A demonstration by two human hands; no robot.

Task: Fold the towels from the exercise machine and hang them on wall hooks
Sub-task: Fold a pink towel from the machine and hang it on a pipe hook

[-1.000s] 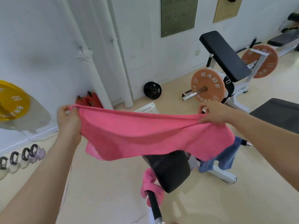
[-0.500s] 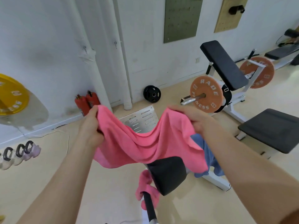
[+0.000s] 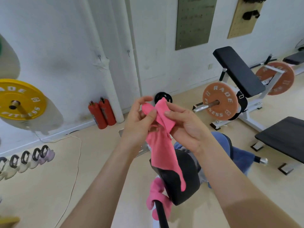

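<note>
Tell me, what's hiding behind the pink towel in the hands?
Behind the pink towel, part of a black seat pad and a small black weight show. The towel covers the rest of both.

White wall (image 3: 49, 38) with grey pegboard (image 3: 194, 22); pale floor (image 3: 41, 195); two red cylinders (image 3: 107, 112), perhaps extinguishers, beside white pipe (image 3: 108, 83); black bench (image 3: 284, 140) at right.

Orange weight plate (image 3: 220, 101), near bench: white lettering "RADE" along the upper arc, "FITNESS" along the lower arc, partly cut by the bar. Yellow weight plate (image 3: 21, 99), left wall: "ADE" legible above, "FITNESS" below. Rear orange plate (image 3: 284, 79): lettering present, unreadable.
</note>
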